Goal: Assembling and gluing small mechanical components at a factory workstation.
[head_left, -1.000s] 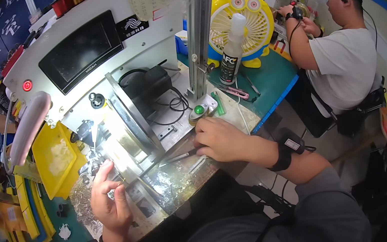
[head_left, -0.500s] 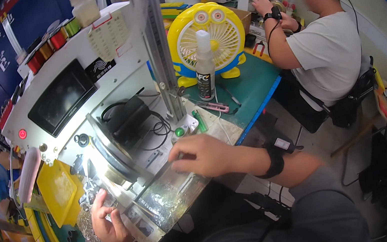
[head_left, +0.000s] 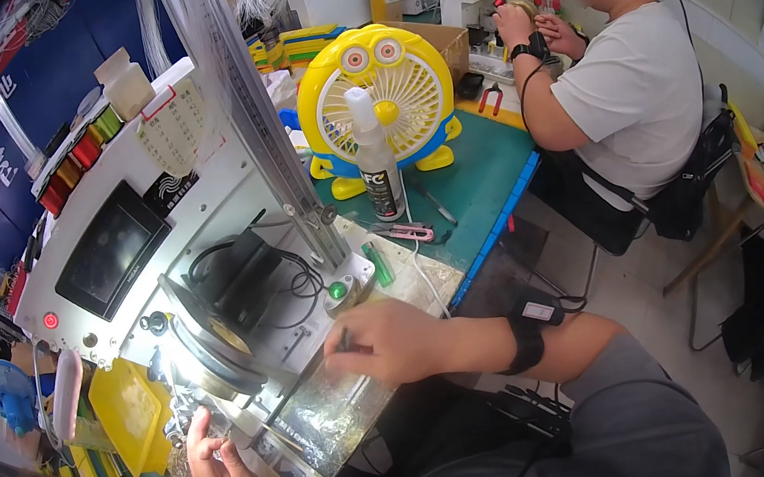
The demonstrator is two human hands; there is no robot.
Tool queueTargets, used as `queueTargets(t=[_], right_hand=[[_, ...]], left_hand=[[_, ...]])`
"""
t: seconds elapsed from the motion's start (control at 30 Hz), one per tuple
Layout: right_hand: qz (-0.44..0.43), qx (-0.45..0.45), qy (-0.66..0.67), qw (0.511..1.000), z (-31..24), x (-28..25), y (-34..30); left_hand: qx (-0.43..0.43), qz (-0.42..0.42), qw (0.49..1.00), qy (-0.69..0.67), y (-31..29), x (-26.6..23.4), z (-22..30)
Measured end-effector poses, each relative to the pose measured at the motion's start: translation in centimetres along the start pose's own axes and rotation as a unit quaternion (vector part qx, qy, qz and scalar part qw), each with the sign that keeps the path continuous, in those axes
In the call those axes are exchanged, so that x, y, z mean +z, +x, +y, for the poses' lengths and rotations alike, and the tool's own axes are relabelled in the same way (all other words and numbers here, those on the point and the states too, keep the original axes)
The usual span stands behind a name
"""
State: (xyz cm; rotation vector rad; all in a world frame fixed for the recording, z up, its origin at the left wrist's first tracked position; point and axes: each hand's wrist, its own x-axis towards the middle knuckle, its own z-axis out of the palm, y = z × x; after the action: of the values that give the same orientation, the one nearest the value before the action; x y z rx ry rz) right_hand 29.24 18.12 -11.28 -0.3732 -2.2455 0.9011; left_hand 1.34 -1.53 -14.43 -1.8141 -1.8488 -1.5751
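My right hand (head_left: 374,345) is closed round a slim dark tool, which looks like tweezers (head_left: 298,389), over the clear-covered front edge of a white bench machine (head_left: 208,211). The tool's tip slants down toward the left. Lower left, my left hand (head_left: 224,468) is raised with its index finger up and its thumb apart from it; no held thing shows. Just beyond those fingertips is a brightly lit wheel (head_left: 212,350) on the machine. Shiny metal pieces (head_left: 181,420) lie by the left hand, blurred by the glare.
A yellow cartoon fan (head_left: 381,104), a spray bottle (head_left: 377,164) and a pink cutter (head_left: 406,233) stand or lie on the green mat. A green button (head_left: 337,289) sits beside a metal column. Left is a yellow tray (head_left: 131,418). A co-worker (head_left: 625,70) sits at the right.
My right hand has closed on the slim dark tool, which now points down left. The left hand stays near the wheel. The whole view has shifted a little.
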Motion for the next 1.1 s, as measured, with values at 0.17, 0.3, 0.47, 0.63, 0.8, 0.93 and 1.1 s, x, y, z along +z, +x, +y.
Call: queueTargets(t=[0.17,0.3,0.47,0.63,0.8,0.93,1.1], right_hand=[[-0.001,0.018,0.030,0.999,0.8,-0.2,-0.2],[-0.027,0.015,0.000,1.000,1.6,1.3,-0.9],[0.012,0.063,0.136,0.989,-2.0,-0.5,0.7],[0.012,0.005,0.223,0.975,-5.5,-0.9,1.0],[0.021,-0.098,0.214,0.972,-7.3,2.3,4.5],[0.015,-0.122,0.126,0.984,-8.3,4.6,6.4],[-0.018,-0.117,0.086,0.989,-8.8,5.6,7.6]], left_hand=[[-0.003,-0.001,1.000,-0.010,-0.1,-0.1,0.1],[0.003,-0.007,1.000,-0.001,-0.1,-0.5,0.2],[0.012,-0.018,1.000,0.001,-0.5,-1.3,0.5],[0.020,-0.039,0.999,0.021,0.5,-0.4,0.9],[0.055,-0.034,0.998,0.015,1.5,-1.2,1.6],[0.077,-0.042,0.996,0.012,1.7,-1.6,1.4],[0.111,-0.033,0.993,0.023,2.0,-1.5,1.0]])
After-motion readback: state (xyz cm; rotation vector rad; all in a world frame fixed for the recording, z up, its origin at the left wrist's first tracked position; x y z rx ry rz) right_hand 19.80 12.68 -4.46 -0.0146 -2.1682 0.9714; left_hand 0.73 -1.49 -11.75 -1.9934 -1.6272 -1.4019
